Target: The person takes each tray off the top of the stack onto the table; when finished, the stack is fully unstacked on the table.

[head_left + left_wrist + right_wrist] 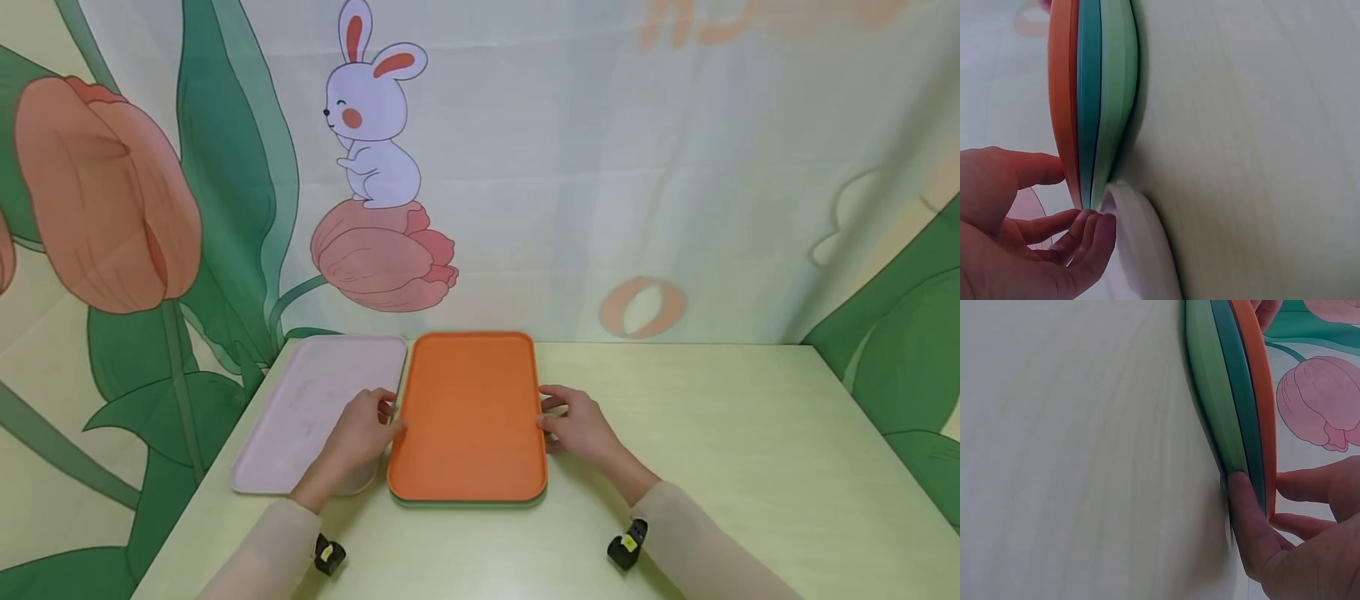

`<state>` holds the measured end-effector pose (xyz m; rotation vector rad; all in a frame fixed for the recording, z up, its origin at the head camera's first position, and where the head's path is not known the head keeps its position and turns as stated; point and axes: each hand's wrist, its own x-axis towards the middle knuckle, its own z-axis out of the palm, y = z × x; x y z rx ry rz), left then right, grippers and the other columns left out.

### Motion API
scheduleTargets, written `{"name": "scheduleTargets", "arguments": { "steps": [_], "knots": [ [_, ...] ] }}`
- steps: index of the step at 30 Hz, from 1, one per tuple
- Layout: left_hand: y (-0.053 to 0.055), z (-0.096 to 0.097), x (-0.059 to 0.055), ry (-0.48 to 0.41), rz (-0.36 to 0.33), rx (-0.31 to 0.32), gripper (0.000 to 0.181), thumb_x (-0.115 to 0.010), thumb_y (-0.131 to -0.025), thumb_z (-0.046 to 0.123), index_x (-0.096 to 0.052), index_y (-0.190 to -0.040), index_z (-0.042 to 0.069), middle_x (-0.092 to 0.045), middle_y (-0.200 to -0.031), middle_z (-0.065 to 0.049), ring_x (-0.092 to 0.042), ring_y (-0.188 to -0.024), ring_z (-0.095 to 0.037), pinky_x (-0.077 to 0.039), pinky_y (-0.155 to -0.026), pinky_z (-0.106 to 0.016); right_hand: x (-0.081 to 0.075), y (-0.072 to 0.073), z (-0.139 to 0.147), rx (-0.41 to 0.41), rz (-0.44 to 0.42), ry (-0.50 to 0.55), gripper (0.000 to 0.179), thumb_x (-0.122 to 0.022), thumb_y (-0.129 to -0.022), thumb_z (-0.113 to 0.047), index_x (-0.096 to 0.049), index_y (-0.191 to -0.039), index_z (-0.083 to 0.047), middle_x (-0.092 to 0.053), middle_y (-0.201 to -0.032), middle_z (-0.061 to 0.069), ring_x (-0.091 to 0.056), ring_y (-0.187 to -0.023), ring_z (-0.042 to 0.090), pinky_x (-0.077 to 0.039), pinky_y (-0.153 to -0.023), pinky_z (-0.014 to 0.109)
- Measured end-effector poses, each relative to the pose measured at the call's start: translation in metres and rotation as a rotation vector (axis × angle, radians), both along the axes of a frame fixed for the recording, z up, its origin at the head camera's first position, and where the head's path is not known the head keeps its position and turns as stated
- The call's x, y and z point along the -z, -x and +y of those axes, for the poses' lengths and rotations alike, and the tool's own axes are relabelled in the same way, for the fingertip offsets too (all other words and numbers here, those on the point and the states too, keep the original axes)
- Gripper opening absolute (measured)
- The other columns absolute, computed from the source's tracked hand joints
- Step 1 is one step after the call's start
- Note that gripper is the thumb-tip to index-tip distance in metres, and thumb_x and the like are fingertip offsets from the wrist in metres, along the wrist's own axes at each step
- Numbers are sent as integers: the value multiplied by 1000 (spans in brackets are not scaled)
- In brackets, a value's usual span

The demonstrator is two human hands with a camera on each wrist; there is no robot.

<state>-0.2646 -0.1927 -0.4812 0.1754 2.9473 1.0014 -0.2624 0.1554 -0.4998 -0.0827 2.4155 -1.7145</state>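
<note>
In the centre of the head view, a stack (467, 417) of 3 trays lay on a pale yellow table (712, 433), with a pale pink tray (341, 362) just beside it, left of centre. The person's left hand (358, 429) gripped the stack's left edge, fingers curled about the rim; the right hand (579, 423) pinched the right edge. The likeliest trouble seemed to be slippage: the trays appeared merely piled, so a hold catching too little of the lower 2 could have let the top slide off, and uneven lifting could have tipped them all. The left fingertips also sat close to the pink tray's rim and might have nudged it. The head view showed the orange tray (1062, 75) on top, but only the side-on wrist views revealed the teal tray (1089, 75) between it and the green tray (1119, 75). The right wrist view, lower right, also showed a digit against the green side, but no pink tray.
</note>
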Motion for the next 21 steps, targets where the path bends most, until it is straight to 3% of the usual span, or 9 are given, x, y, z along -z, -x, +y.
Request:
{"name": "scheduleTargets", "arguments": {
  "steps": [4,12,15,21],
  "knots": [
    [6,-8,2,-47,-31,-13,46,-75,-94,12,-61,-131,-11,-65,-104,-15,-65,-98,-30,-56,-90,-48,1,5,-9,14,-6,24,54,-65,-99,4,-53,-151,2,-64,-131,24,-73,-81,23,-64,-66,40],
    [13,-13,3,-98,-36,-35,39,-68,-95,7,-64,-129,-11,-67,-103,-14,-67,-94,-27,-58,-77,-36,4,10,-21,20,-21,44,53,-66,-97,5,-55,-148,4,-65,-129,24,-75,-82,25,-65,-66,40],
    [14,-13,4,-116,-51,-39,37,-66,-94,3,-65,-128,-10,-66,-103,-14,-66,-92,-26,-58,-74,-34,1,9,-22,3,-26,20,55,-67,-96,3,-53,-150,4,-64,-130,23,-74,-84,25,-65,-67,41],
    [18,-15,8,-230,-148,-60,39,-65,-98,3,-61,-135,-8,-61,-110,-15,-64,-90,-23,-57,-70,-31,-1,9,-25,-31,0,-81,62,-69,-96,3,-48,-154,5,-62,-132,22,-71,-83,22,-64,-69,39]
  ]
}}
